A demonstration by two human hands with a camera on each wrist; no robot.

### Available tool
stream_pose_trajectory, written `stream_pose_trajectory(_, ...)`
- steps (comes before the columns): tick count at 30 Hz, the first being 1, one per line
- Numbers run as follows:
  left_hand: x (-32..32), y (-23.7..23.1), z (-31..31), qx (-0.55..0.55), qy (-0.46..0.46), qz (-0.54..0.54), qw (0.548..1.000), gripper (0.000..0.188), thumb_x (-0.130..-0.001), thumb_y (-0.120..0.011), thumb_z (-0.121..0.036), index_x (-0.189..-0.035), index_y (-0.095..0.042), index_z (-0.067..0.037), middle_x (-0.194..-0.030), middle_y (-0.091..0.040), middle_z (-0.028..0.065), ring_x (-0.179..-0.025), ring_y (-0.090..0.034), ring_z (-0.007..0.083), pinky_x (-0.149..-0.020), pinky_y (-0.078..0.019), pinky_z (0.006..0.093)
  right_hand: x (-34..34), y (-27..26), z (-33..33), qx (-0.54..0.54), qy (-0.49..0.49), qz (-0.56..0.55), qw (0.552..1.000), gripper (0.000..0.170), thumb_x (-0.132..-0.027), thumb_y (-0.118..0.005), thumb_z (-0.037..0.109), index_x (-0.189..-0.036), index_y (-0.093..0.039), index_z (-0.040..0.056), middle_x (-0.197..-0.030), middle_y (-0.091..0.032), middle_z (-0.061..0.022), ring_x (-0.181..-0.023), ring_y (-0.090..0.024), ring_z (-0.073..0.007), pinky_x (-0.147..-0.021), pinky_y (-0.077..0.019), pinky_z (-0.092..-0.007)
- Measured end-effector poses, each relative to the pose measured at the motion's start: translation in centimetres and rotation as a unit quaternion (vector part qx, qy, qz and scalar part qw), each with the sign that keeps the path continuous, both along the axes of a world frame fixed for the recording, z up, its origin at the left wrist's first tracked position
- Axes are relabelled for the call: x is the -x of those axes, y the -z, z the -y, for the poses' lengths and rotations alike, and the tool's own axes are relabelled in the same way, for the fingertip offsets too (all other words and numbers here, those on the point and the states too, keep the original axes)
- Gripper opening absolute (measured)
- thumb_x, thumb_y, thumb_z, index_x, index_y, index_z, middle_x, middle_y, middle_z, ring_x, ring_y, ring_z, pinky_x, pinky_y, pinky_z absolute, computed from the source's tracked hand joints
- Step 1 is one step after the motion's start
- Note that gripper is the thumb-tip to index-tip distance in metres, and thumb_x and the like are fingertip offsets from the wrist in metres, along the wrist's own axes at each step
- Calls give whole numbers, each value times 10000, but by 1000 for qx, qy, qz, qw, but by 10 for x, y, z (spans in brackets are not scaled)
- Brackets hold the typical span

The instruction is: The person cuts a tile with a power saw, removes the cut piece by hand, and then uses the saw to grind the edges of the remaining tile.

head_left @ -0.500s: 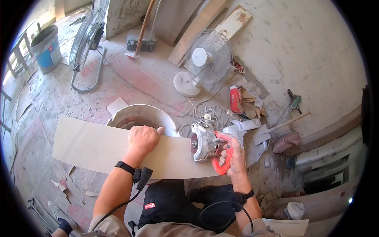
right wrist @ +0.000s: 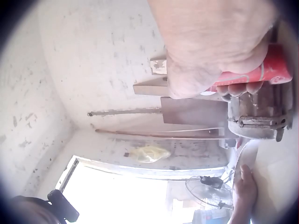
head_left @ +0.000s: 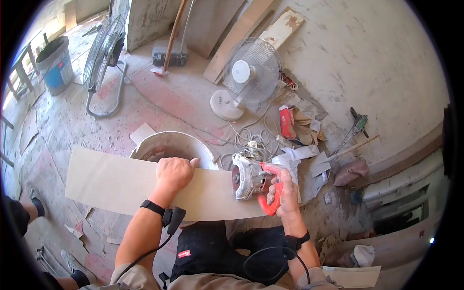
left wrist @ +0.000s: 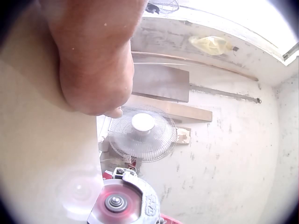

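A long beige board [head_left: 111,181] lies across the rim of a round bucket [head_left: 205,150]. My left hand [head_left: 175,173] grips the board's far edge, fingers curled over it. The right hand [head_left: 286,194] holds the red handle of a circular saw [head_left: 247,176], whose body rests at the board's right part. In the left wrist view the saw's round blade [left wrist: 122,203] stands at the board's edge, blurred as if turning. The right wrist view shows fingers [right wrist: 238,88] wrapped round the red handle [right wrist: 275,67].
A white fan [head_left: 243,71] lies beyond the saw, near coiled cables [head_left: 246,137] and paper scraps. A second fan [head_left: 104,58] and a blue-grey bucket [head_left: 56,70] stand at the back left. Another person's legs and shoes [head_left: 75,263] show at the lower left.
The saw and board are almost unmoved in my hands. At the lower left, more of the other person's legs has come into view. The head view has shifted slightly.
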State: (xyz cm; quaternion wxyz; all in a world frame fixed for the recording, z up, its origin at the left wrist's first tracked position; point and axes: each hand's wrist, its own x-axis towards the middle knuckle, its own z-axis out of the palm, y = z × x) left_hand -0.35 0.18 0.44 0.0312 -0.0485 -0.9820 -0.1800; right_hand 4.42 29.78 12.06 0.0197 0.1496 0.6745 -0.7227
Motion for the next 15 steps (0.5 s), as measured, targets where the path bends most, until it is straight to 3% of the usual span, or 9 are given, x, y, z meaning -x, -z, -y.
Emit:
stream_pose_trajectory(2, -1, 4, 0, -8, -2, -44, 999, 659, -1020, -438, -480, -559, -664, -67, -587, -644, 161, -555, -638, 341, -550, -469, 444, 1, 1, 1, 3, 2, -11, 1000, 437, -967, -605, 463, -1139, -570, 63, -808, -503, -11, -552, -497, -80, -391, -431, -246)
stream_pose_trajectory(8, -4, 1, 0, 5, -5, 2, 1000, 647, -1027, -407, -479, -626, -708, -70, -649, -681, 157, -636, -675, 332, -615, -490, 443, -1, 3, -12, 32, 12, 7, 999, 454, -964, -585, 503, -1115, -598, 74, -791, -488, 7, -529, -487, -74, -389, -409, -241)
stream_pose_trajectory(13, -9, 8, -4, 37, 3, -49, 998, 629, -1023, -436, -462, -610, -697, -66, -619, -666, 162, -599, -664, 339, -586, -497, 445, -3, -23, -29, 69, 65, -67, 993, 466, -989, -529, 453, -1204, -596, 45, -978, -544, -40, -512, -469, -63, -388, -423, -228)
stream_pose_trajectory(15, -7, 7, -3, 42, 2, -53, 998, 627, -1014, -452, -462, -604, -691, -53, -628, -666, 170, -599, -660, 350, -598, -505, 458, -5, -35, -36, 55, 32, -115, 991, 478, -1003, -498, 446, -1223, -602, 35, -986, -541, -42, -510, -470, -63, -391, -423, -224)
